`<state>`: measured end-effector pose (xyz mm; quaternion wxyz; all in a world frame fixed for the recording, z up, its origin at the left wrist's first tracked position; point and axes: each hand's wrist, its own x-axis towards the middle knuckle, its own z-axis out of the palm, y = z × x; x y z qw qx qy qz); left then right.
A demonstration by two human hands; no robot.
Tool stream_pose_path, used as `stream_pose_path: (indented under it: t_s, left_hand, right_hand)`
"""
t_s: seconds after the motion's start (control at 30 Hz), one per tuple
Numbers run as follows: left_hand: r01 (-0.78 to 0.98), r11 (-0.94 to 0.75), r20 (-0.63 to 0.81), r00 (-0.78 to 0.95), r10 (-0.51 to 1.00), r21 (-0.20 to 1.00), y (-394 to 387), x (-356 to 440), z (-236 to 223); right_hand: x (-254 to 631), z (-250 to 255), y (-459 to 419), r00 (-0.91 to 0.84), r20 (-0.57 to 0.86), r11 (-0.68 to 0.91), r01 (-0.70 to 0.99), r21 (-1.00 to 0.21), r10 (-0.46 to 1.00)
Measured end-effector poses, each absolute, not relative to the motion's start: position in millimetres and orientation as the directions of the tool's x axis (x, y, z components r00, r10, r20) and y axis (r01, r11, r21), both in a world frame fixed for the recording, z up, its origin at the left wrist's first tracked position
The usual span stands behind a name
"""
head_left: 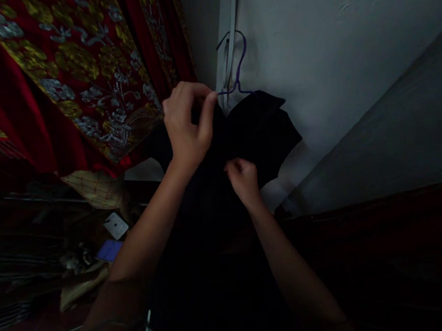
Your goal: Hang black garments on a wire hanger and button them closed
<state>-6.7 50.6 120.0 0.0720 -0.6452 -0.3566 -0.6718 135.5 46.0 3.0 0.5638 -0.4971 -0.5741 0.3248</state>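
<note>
A black garment (pixel 261 133) hangs on a purple wire hanger (pixel 239 68) against the wall, its folds hard to make out in the dark. My left hand (pixel 188 118) is closed in a pinch at the garment's upper left, with thumb and forefinger meeting right beside the left arm of the hanger. Lower and to the right, my right hand (pixel 242 176) has its fingers pinched together on the front of the garment. The exact bit of cloth between the fingers is hidden.
Red cloth with gold and silver embroidery (pixel 80 59) hangs at the upper left. A pale strap (pixel 231 17) runs down the wall (pixel 349 24) past the hanger hook. Below left lie a white phone-like object (pixel 115 225), a blue-lit screen (pixel 110 250) and dim clutter.
</note>
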Motion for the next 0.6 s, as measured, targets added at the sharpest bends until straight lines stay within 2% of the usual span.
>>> stream_pose_path:
  t_s: [0.1, 0.2, 0.27, 0.33, 0.37, 0.47, 0.6]
  left_hand:
    - [0.424, -0.729, 0.834, -0.392, 0.389, 0.538, 56.1, -46.6, 115.5]
    - [0.277, -0.699, 0.687, -0.599, 0.411, 0.659, 73.2, -92.4, 90.7]
    - [0.041, -0.680, 0.490, -0.725, 0.484, 0.732, 84.6, -115.0, 68.9]
    - [-0.183, -0.634, 0.311, -0.749, 0.585, 0.752, 90.2, -125.3, 49.3]
    - [-0.249, -0.608, 0.267, -0.730, 0.629, 0.754, 90.2, -125.3, 41.8]
    - [-0.232, -0.569, 0.332, -0.618, 0.713, 0.789, 81.4, -108.4, 30.6]
    - [0.069, -0.612, 0.566, -0.474, 0.675, 0.788, 65.6, -77.6, 30.0]
  right_hand:
    - [146.6, -16.0, 23.9, 0.131, 0.260, 0.236, 0.174, -0.956, 0.957]
    - [151.5, -18.6, 2.8, 0.107, 0.229, 0.217, 0.115, -0.969, 0.968]
    - [152.0, -14.0, -4.6, 0.105, 0.224, 0.217, 0.080, -0.973, 0.969]
    - [152.4, -8.3, -5.2, 0.118, 0.236, 0.230, 0.062, -0.971, 0.964]
    - [152.7, -5.8, -3.7, 0.122, 0.244, 0.239, 0.059, -0.969, 0.962]
    - [152.0, -2.6, 1.2, 0.058, 0.255, 0.252, 0.064, -0.966, 0.965]
    - [144.3, -7.3, -4.0, -0.107, 0.217, 0.225, 0.071, -0.972, 0.970]
